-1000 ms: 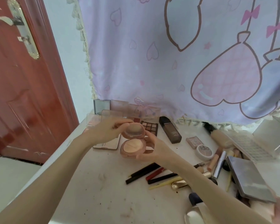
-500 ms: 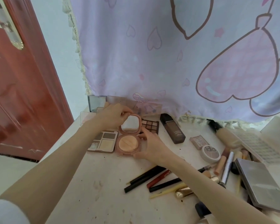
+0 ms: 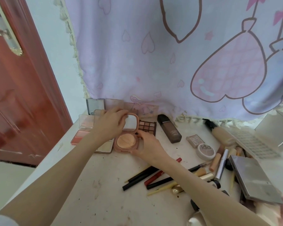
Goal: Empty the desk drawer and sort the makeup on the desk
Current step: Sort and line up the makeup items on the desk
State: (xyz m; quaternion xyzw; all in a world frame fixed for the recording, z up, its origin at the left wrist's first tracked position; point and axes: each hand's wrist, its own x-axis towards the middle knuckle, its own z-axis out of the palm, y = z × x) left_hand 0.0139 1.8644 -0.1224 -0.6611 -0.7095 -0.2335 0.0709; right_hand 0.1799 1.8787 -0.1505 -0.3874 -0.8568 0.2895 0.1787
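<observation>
A pink powder compact [image 3: 126,142] lies open on the white desk [image 3: 91,185], its mirror lid raised toward the back. My left hand [image 3: 110,123] holds the lid at its top left edge. My right hand [image 3: 148,145] pinches the base at its right side, near the hinge. Left of the compact sit a blush palette [image 3: 81,136] and a pale highlighter palette [image 3: 104,146], partly under my left arm. A brown eyeshadow palette [image 3: 147,126] lies just behind my right hand.
A dark foundation bottle [image 3: 169,128], a small pink compact [image 3: 195,140] and a round white pot [image 3: 205,151] lie to the right. Pencils and lipsticks [image 3: 144,176] are scattered near the front. A grey palette [image 3: 253,178] and keyboard [image 3: 252,144] sit far right. A curtain [image 3: 170,54] hangs behind, door [image 3: 15,95] left.
The compact went from held in the air, nearly closed, down onto the desk beside the highlighter palette, and its lid has swung fully open. Both hands stayed on it.
</observation>
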